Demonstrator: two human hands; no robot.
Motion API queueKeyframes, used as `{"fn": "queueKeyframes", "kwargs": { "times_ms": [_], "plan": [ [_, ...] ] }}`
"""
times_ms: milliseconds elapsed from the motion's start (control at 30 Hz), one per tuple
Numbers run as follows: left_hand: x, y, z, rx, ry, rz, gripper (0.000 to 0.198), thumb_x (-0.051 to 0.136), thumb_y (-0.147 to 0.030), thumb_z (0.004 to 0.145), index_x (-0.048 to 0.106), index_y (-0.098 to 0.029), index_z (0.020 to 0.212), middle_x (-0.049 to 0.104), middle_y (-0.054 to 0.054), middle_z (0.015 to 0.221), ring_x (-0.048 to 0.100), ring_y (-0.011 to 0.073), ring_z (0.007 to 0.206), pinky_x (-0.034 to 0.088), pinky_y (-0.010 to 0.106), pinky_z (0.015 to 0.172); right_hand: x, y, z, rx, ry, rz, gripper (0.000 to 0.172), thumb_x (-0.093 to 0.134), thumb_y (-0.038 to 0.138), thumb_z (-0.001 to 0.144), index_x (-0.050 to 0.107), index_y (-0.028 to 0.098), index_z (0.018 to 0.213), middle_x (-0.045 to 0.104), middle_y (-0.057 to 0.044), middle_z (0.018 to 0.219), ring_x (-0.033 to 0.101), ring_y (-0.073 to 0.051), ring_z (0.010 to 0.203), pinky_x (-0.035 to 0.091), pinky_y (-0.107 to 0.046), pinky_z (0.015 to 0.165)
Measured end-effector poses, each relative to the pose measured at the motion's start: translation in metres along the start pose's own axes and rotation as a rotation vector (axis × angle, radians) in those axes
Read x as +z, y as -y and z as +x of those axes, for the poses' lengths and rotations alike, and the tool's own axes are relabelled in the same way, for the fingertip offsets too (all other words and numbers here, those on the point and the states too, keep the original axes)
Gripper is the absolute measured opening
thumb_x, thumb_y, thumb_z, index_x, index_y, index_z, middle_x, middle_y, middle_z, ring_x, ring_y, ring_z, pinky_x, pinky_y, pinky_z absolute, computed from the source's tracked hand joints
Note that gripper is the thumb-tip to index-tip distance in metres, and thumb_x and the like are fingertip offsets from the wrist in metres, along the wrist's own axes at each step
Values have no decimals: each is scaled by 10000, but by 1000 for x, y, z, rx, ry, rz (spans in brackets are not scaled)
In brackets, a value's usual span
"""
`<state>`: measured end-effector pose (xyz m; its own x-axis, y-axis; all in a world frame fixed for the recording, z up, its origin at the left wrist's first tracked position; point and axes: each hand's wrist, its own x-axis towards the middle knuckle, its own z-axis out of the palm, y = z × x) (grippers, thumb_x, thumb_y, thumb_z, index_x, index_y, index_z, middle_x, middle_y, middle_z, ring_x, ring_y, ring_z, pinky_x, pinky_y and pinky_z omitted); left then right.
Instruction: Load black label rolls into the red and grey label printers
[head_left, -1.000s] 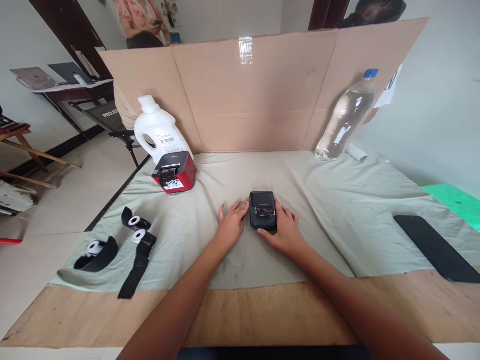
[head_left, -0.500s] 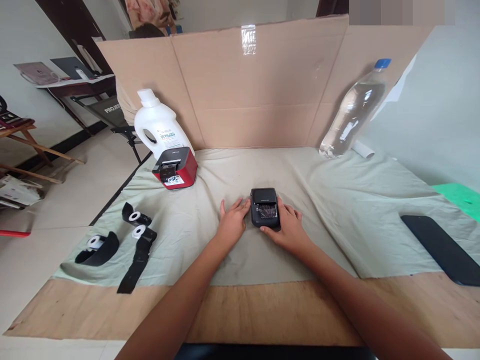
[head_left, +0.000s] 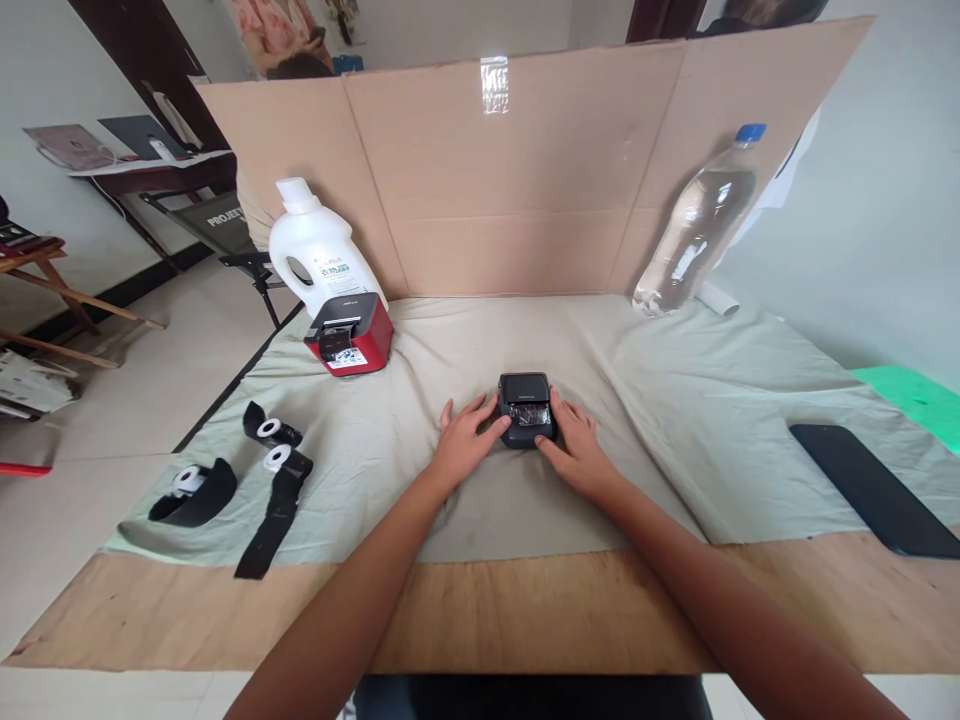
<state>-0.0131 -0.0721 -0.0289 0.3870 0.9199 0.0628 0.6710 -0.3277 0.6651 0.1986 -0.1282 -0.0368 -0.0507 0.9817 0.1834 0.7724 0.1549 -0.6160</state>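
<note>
From my end I have both hands at the middle of the frame, a small black device [head_left: 527, 412] held between them on the pale cloth [head_left: 465, 340]. The left hand [head_left: 465, 440] is half spread, fingertips along the device's left side and thumb at its near corner; the right hand [head_left: 577, 450] mirrors it, narrowed round the right side. I take that two-sided hold as meant to stop it sliding, with its top and front slot left uncovered. The cardboard panel [head_left: 517, 180] borders the far side, with the white jug [head_left: 319, 250] and water bottle [head_left: 694, 230] perhaps bracing it. The red printer-like box [head_left: 351, 335] sits just before the jug at upper left. For moving, I have cloth ahead up to the panel and wide cloth rightward to the dark phone [head_left: 870, 490]; leftward, the three rolls of black strip [head_left: 277, 515] limit me, and the wooden edge [head_left: 525, 620] bounds the near side.
</note>
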Motion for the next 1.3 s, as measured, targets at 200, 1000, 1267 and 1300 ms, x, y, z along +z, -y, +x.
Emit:
{"fn": "queueKeyframes", "kwargs": {
  "times_ms": [200,1000,1267,1300],
  "plan": [
    [1,0,-1,-6,2,7,612,498,-597,947,489,-311,1488,509,54,1533,375,248,1492,-2,543,1264,-6,-13,10,-19,-61,221,650,326,284,928,357,269,1577,365,-18,1636,327,-231,1492,295,-514,1213],
    [2,2,-2,2,-11,-31,645,507,-646,921,510,-312,1472,514,44,1531,384,246,1486,-13,537,1268,-36,5,98,81,140,-32,212,674,267,825,802,248,993,764,-27,1142,662,-254,1154,478,-380,1048],
    [1,0,-2,-13,4,-14,665,497,-671,913,497,-325,1481,485,28,1554,368,242,1495,-14,520,1273,-49,26,102,240,422,-248,391,665,367,873,726,293,1252,677,-57,1334,453,-351,1388,429,-443,1099],
    [1,0,-2,-12,4,-15,666,495,-674,912,497,-325,1481,485,27,1555,368,241,1495,-14,520,1273,-48,27,103,246,439,-246,396,666,351,873,720,290,1261,675,-65,1335,463,-345,1378,440,-435,1085]
  ]
}}
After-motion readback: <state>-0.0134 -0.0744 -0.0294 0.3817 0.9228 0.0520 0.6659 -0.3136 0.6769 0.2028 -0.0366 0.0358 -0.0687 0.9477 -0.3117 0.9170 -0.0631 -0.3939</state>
